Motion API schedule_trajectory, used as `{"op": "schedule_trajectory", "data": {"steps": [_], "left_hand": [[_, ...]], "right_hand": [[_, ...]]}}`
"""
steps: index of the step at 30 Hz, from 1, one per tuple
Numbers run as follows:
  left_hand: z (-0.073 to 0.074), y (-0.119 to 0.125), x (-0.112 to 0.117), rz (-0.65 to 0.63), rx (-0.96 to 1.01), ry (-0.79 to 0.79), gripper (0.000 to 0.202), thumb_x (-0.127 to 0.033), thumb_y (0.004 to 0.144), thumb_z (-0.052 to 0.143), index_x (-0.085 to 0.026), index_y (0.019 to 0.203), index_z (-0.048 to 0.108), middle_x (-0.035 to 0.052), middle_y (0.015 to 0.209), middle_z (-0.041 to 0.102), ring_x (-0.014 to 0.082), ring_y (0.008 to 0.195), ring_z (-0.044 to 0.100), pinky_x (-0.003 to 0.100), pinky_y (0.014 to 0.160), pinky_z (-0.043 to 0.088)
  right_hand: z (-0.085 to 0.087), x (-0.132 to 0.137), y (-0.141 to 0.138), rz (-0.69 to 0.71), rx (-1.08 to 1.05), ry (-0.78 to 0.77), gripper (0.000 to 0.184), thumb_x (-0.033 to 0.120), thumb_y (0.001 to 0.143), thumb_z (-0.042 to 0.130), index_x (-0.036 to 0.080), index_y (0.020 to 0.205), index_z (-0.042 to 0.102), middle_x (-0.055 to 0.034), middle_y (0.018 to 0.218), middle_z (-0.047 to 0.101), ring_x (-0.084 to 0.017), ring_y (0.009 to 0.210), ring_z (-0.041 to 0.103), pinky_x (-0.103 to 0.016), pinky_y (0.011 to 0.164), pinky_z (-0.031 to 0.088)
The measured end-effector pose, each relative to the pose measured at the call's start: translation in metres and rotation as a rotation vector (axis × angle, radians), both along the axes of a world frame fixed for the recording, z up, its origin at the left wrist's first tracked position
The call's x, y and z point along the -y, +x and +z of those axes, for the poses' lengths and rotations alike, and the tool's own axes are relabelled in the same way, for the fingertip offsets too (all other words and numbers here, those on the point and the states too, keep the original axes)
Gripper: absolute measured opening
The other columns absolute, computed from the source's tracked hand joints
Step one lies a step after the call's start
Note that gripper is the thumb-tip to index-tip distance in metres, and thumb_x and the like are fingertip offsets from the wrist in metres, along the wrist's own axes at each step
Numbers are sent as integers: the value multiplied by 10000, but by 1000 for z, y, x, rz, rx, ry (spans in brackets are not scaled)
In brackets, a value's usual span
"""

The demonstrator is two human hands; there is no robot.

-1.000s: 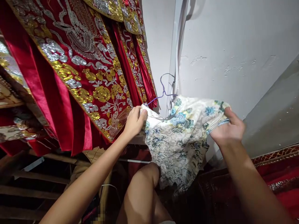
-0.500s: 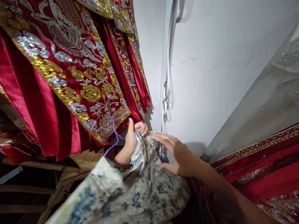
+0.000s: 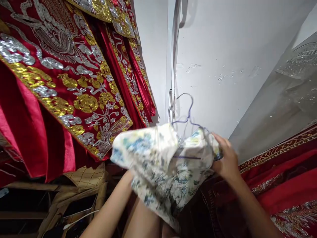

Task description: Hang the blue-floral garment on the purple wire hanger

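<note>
A cream garment with a blue and yellow floral print [image 3: 163, 168] hangs on a thin purple wire hanger [image 3: 186, 115] in front of me, smeared by motion. My right hand [image 3: 226, 158] grips the garment's right shoulder edge, fingers curled round the cloth. My left forearm [image 3: 111, 211] reaches up under the garment; that hand is hidden behind the cloth. The hanger's hook stands up free against the white wall [image 3: 213, 66].
Red robes with gold and silver embroidery [image 3: 74, 82] hang close on the left. More red embroidered cloth [image 3: 284, 185] lies at the right, under a grey sheet [image 3: 279, 105]. White cords [image 3: 172, 82] run down the wall corner. Wooden shelving [image 3: 74, 198] stands low at left.
The garment has been lifted and spread, with the hanger hook now upright above it. My right hand went from open beside the cloth to gripping its right shoulder. My left hand slid behind the garment.
</note>
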State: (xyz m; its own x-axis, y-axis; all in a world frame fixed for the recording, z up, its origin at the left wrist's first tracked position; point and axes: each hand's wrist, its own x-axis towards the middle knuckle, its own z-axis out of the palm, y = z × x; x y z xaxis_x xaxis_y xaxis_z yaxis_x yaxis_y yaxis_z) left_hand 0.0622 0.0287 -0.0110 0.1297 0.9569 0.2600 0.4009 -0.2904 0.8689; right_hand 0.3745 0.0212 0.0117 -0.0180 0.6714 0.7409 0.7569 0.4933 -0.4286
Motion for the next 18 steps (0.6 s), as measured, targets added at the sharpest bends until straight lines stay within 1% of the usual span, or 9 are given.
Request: {"op": "schedule_trajectory", "data": {"steps": [2, 3, 5, 7, 9, 11, 14, 16, 18], "left_hand": [[-21, -11, 5, 11, 205, -123, 807, -619, 1026, 68, -198, 1186, 738, 131, 1071, 786, 252, 1109, 735, 395, 912, 614], [-32, -14, 7, 0, 360, -224, 803, -709, 995, 138, -213, 1198, 736, 130, 1112, 783, 272, 1203, 698, 425, 992, 582], [-55, -15, 10, -10, 644, -431, 765, -834, 862, 435, -228, 1226, 726, 126, 1255, 744, 325, 1371, 575, 483, 1143, 470], [-78, -11, 13, 27, 781, -541, 735, -739, 712, 743, -221, 1232, 721, 128, 1379, 679, 368, 1465, 454, 518, 1229, 357], [-99, -3, 16, 143, 829, -534, 688, -591, 673, 855, -211, 1228, 717, 130, 1432, 641, 365, 1494, 407, 497, 1264, 303], [-116, 3, 21, 225, 880, -513, 665, -532, 692, 868, -204, 1246, 703, 135, 1439, 635, 343, 1484, 429, 456, 1266, 313], [-131, 5, 30, 217, 948, -535, 753, -549, 688, 874, -167, 1302, 664, 168, 1413, 649, 358, 1415, 520, 465, 1221, 392], [-132, 3, 36, 245, 964, -523, 815, -575, 669, 878, -165, 1333, 642, 172, 1415, 647, 364, 1384, 552, 468, 1198, 422], [-127, 2, 43, 282, 917, -506, 826, -601, 662, 868, -192, 1342, 641, 153, 1412, 652, 365, 1386, 551, 472, 1195, 421]], "right_hand": [[19, -10, 6, -133, -14, -56, 810, 300, 670, 682, 258, 1467, 545, -113, 1273, 638, -374, 1121, 623, -456, 892, 520], [29, -16, 5, -177, -14, -67, 806, 322, 684, 696, 262, 1473, 543, -109, 1267, 635, -374, 1125, 615, -461, 907, 511], [46, -28, -6, -217, 11, -69, 814, 345, 692, 731, 262, 1480, 544, -109, 1245, 632, -380, 1133, 600, -488, 948, 491], [55, -35, -19, -195, 72, -82, 850, 354, 673, 775, 265, 1486, 545, -117, 1231, 635, -392, 1123, 596, -531, 965, 480], [54, -35, -30, -115, 138, -97, 891, 366, 676, 803, 280, 1514, 515, -131, 1280, 632, -407, 1143, 592, -565, 967, 478], [46, -29, -35, -5, 173, -65, 820, 390, 734, 790, 294, 1504, 526, -147, 1389, 600, -421, 1212, 575, -590, 983, 469], [24, -13, -40, 129, 77, 43, 539, 373, 835, 743, 303, 1361, 647, -126, 1484, 574, -422, 1386, 483, -635, 1100, 384], [1, 0, -51, 207, -141, 93, 400, 315, 875, 717, 306, 1275, 695, -94, 1425, 641, -383, 1440, 456, -619, 1160, 345], [-31, 16, -73, 284, -467, 82, 332, 294, 910, 672, 291, 1238, 720, -84, 1327, 710, -343, 1389, 534, -561, 1138, 413]]}}
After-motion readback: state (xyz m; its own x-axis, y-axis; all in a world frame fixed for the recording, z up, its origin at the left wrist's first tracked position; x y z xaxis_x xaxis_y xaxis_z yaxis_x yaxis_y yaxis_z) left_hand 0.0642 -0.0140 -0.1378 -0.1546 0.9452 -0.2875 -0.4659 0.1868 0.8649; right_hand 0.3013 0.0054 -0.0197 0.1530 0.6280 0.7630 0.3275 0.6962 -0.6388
